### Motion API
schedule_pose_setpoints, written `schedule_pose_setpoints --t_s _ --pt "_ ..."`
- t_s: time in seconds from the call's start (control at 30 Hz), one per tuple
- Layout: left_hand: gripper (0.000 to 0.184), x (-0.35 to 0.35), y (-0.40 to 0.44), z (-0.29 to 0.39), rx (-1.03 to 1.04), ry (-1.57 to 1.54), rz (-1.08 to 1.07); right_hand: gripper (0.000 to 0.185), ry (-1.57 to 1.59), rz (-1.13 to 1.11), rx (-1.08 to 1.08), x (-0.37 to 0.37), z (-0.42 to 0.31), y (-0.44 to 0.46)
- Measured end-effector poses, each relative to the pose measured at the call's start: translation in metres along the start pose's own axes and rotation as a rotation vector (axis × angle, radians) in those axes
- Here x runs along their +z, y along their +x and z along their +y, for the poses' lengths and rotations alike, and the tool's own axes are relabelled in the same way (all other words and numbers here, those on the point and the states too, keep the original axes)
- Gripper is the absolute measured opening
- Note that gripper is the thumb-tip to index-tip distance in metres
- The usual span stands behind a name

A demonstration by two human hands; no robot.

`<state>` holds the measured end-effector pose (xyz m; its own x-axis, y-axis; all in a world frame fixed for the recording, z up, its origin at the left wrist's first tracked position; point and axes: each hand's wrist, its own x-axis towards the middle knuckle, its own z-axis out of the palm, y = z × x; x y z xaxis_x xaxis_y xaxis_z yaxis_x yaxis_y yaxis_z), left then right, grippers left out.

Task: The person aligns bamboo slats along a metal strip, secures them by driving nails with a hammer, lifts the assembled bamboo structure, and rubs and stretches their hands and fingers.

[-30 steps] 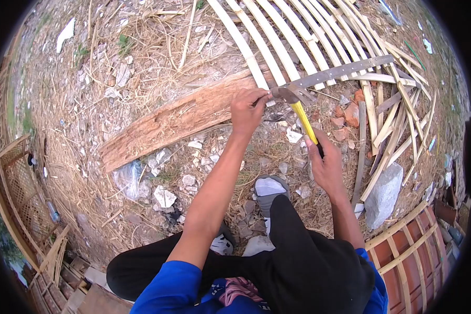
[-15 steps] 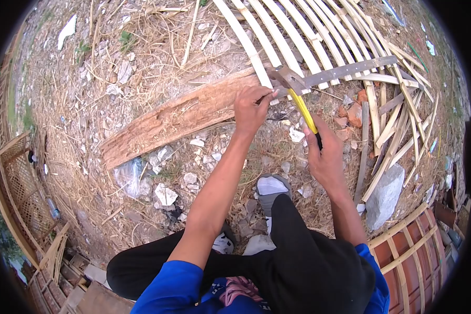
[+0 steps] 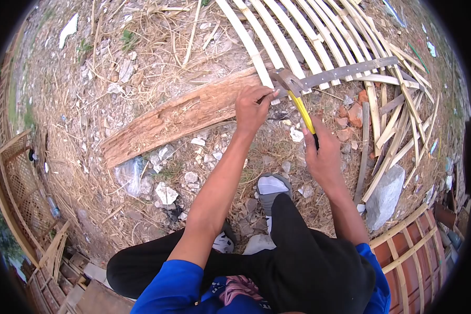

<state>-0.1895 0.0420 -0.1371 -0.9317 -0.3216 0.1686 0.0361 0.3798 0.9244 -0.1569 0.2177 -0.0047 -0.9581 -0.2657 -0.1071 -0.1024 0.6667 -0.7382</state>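
Observation:
My right hand is wrapped round the black grip of a hammer with a yellow handle. The hammer's metal head is over the left end of a grey, nail-dotted strip, close to the fingers of my left hand. Those fingers are pinched together beside the lower end of the leftmost pale wooden slat; whatever they hold is too small to make out. Several such slats fan upward from the grey strip. A weathered wooden plank lies beneath the strip's left end and runs to the lower left.
Loose slats are heaped on the right, near broken bricks and a large grey stone. A slatted frame is at the lower right, a woven lattice panel at the left. Dry grass and rubble cover the ground.
The hammer head has shifted slightly, and its handle has tilted a little with my right hand. My left hand stays pinched in nearly the same place.

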Motion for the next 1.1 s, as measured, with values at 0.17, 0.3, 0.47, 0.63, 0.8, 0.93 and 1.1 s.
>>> schedule_pose_setpoints --t_s 0.17,0.3,0.47,0.63,0.8,0.93,1.1 --pt "0.009 0.001 0.000 0.001 0.023 0.010 0.017 0.028 -0.057 -0.029 0.027 0.002 0.011 -0.002" --pt "0.010 0.000 -0.002 -0.002 0.030 0.043 -0.003 0.028 0.059 0.026 0.038 -0.015 -0.017 0.004" --pt "0.013 -0.002 0.001 0.001 0.062 0.083 -0.030 0.030 -0.002 0.027 -0.019 0.001 0.007 -0.005" --pt "0.012 0.001 -0.002 -0.002 0.042 0.066 0.001 0.031 -0.034 -0.032 0.044 -0.004 0.002 0.002" --pt "0.011 0.000 -0.002 -0.004 0.055 0.071 -0.020 0.028 0.072 0.034 0.053 -0.005 -0.009 -0.001" --pt "0.008 -0.002 -0.002 0.000 0.017 0.076 -0.037 0.029 -0.065 -0.063 0.003 0.011 0.013 -0.005" --pt "0.009 0.003 -0.003 -0.003 0.040 0.058 -0.009 0.028 0.038 0.032 0.052 -0.007 -0.013 -0.003"
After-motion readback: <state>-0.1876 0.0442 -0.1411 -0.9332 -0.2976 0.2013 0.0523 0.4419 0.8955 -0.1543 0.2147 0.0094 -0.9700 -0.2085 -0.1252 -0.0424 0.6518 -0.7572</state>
